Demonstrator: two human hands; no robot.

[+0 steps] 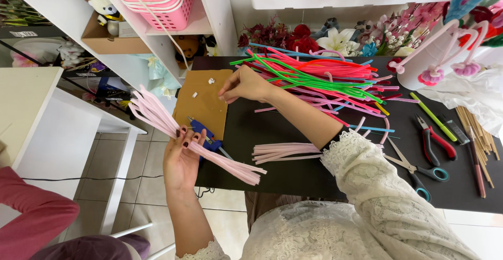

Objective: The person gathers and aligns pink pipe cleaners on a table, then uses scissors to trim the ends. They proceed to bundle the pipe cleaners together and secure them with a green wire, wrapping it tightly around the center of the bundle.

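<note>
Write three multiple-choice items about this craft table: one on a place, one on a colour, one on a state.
1. Where does the glue gun lie?
A. beside the brown cardboard sheet
B. in the pink basket
C. on the floor

2. What colour is the pipe cleaner bundle in the left hand?
A. green
B. pale pink
C. blue

3. How is the right hand?
A. holding the red pliers
B. flat on the table
C. fingertips pinched above the cardboard

Answers: 1 A, its blue body lies at the cardboard's lower edge; 2 B, all stems are pale pink; 3 C, the fingers meet over the sheet.
</note>
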